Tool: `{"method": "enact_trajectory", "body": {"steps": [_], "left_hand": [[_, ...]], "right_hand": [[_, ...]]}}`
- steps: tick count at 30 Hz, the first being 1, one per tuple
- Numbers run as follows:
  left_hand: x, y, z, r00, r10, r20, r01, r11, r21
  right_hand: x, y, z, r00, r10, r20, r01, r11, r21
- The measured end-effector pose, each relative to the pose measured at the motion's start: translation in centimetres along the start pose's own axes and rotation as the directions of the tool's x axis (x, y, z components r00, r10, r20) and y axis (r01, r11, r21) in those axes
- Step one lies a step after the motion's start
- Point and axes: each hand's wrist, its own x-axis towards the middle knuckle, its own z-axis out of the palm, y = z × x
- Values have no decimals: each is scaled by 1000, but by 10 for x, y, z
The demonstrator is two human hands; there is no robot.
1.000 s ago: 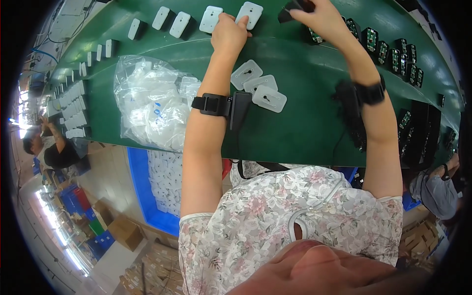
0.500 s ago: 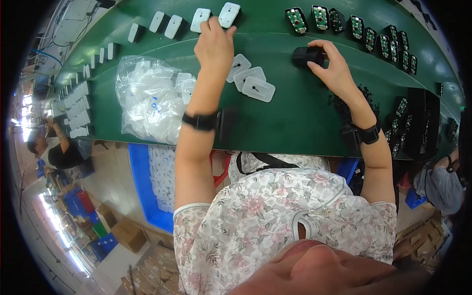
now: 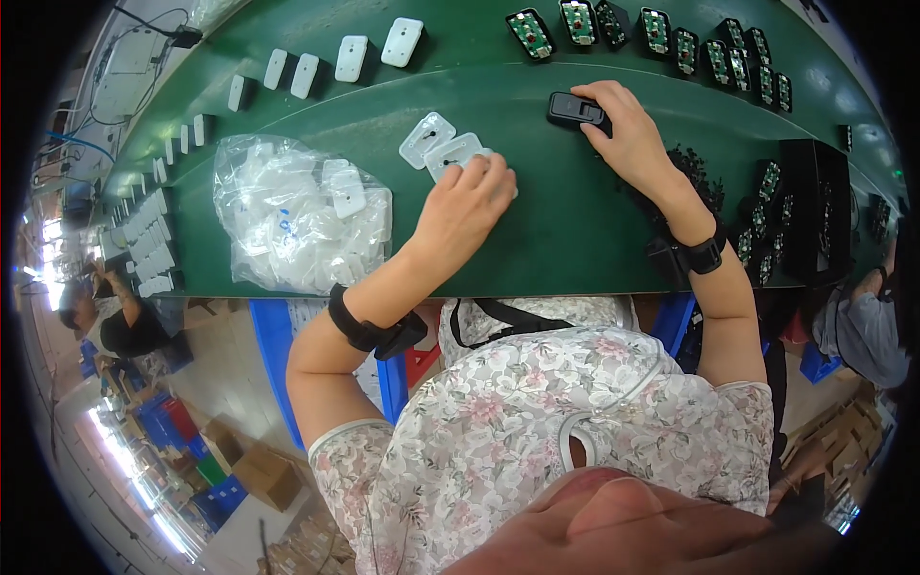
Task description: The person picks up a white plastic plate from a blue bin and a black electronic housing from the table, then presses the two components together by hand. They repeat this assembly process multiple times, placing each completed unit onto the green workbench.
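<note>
My left hand (image 3: pixel 468 206) has its fingers curled over the nearest of a few loose white plastic covers, which it mostly hides. Two more white covers, an upper one (image 3: pixel 427 140) and a lower one (image 3: pixel 452 156), lie overlapping just beyond these fingers. In my right hand (image 3: pixel 628 139) is a small black plastic case (image 3: pixel 577 111), held at its right end between thumb and fingers. Its upper face shows a recessed slot. Left of my left hand lies a clear plastic bag (image 3: pixel 287 220) full of similar white covers.
Black cases with white covers (image 3: pixel 352 59) line the far left. Open cases with green circuit boards (image 3: pixel 579 23) stand far right. Small black parts (image 3: pixel 692 172) are heaped by my right forearm, near a black box (image 3: pixel 815 211). Other people sit at both sides.
My left hand has come back from the row of white-covered cases to the loose covers. My right hand keeps the black case, now turned to show its slotted face. The view has shifted slightly.
</note>
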Motion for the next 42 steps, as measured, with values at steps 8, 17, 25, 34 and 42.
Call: {"method": "enact_trajectory", "body": {"steps": [8, 17, 25, 34, 42], "left_hand": [[0, 28, 0, 938, -341, 53, 345, 923, -170], [17, 55, 28, 948, -301, -105, 275, 939, -206], [51, 34, 43, 880, -431, -200, 288, 818, -498], [56, 22, 48, 873, -431, -230, 228, 776, -588], [50, 17, 40, 851, -455, -264, 120, 657, -744]], "right_hand": [[-6, 5, -8, 1000, 9, -21, -11, 990, -138], [-10, 9, -10, 998, -20, -52, 13, 989, -144], [-16, 3, -33, 986, -26, -164, 29, 999, 16], [-14, -8, -29, 987, -123, -100, 126, 992, 27], [-17, -20, -27, 993, -112, 20, 114, 988, -100]]}}
